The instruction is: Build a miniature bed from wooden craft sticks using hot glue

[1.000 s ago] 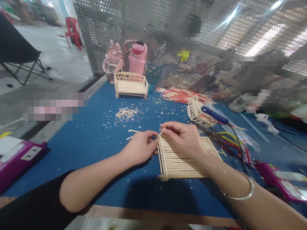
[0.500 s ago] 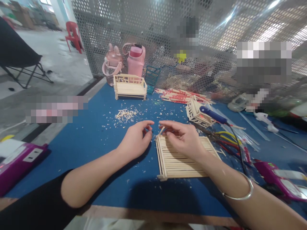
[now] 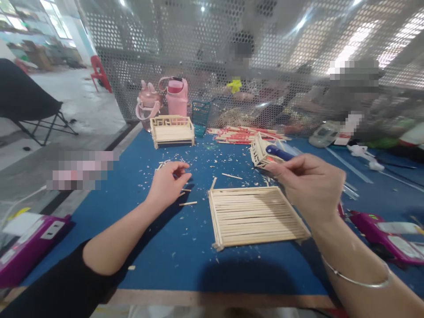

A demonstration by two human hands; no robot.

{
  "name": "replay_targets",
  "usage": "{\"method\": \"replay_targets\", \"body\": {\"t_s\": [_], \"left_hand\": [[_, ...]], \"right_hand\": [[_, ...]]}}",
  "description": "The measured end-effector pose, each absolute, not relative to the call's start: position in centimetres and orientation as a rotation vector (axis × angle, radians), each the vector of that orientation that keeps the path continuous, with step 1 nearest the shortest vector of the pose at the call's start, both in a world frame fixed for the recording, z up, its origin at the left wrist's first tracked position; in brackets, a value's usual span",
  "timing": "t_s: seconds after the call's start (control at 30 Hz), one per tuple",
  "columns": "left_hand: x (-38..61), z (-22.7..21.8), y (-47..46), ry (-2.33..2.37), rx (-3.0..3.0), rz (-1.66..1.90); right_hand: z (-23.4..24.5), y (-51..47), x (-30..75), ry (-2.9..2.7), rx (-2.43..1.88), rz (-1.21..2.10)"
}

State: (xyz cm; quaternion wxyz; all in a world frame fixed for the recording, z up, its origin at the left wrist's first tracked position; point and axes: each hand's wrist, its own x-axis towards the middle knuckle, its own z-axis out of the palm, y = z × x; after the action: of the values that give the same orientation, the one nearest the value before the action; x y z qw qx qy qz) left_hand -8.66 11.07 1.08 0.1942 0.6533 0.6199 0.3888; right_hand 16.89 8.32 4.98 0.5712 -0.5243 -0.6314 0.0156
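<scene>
My left hand (image 3: pixel 168 183) hovers over the blue mat, fingers loosely curled, thumb and index apart with nothing between them. Short stick pieces (image 3: pixel 188 203) lie beside it. My right hand (image 3: pixel 311 187) is at a blue-handled corded tool (image 3: pixel 280 153), with thumb and fingers closed about its right end; the grip is partly hidden. That tool rests against a small stick-built model chair (image 3: pixel 256 152). Between my hands lies a flat panel of thin wooden sticks (image 3: pixel 251 216). One short stick (image 3: pixel 213 183) slants up at its far left corner.
Behind stand a model bench (image 3: pixel 174 132), pink bottles (image 3: pixel 177 97) and a teal rack (image 3: pixel 200 115) before a perforated metal screen (image 3: pixel 185 39). Red-and-wood sticks (image 3: pixel 245 134) are piled there. Purple power strips (image 3: pixel 33 247) flank the mat. People are visible beyond the screen.
My right hand has left the panel's far left corner and moved right to the blue-handled tool. My left hand has shifted left, near the wood scraps. The view has tilted up slightly.
</scene>
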Motion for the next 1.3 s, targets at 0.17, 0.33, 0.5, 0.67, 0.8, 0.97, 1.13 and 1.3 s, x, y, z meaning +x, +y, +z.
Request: {"method": "replay_targets", "body": {"t_s": [0.17, 0.33, 0.5, 0.67, 0.8, 0.97, 1.13, 1.3], "left_hand": [[-9.0, 1.3, 11.3, 1.744, 1.688, 1.164], [-7.6, 2.8, 11.1, 1.583, 1.524, 1.300], [-5.0, 4.6, 11.1, 1.305, 1.270, 1.144], [-3.6, 4.4, 10.5, 1.281, 1.260, 1.049], [-3.6, 4.2, 10.2, 1.293, 1.310, 1.066], [-3.9, 3.8, 10.6, 1.280, 1.266, 1.093], [-3.9, 3.1, 10.9, 1.262, 1.155, 1.093], [-3.6, 2.9, 10.7, 1.241, 1.076, 1.069]], "right_hand": [[5.2, 8.5, 21.2, -1.294, -1.426, 0.128], [2.3, 10.5, 24.3, -1.329, -1.472, 0.220], [0.0, 12.1, 24.4, -1.460, -1.462, 0.099], [-0.2, 11.8, 24.1, -1.478, -1.451, 0.109], [-0.4, 11.9, 24.0, -1.504, -1.441, 0.134], [-0.4, 11.8, 23.7, -1.559, -1.433, 0.121], [0.1, 11.1, 23.1, -1.621, -1.448, 0.128], [0.2, 10.7, 22.7, -1.674, -1.441, 0.126]]}}
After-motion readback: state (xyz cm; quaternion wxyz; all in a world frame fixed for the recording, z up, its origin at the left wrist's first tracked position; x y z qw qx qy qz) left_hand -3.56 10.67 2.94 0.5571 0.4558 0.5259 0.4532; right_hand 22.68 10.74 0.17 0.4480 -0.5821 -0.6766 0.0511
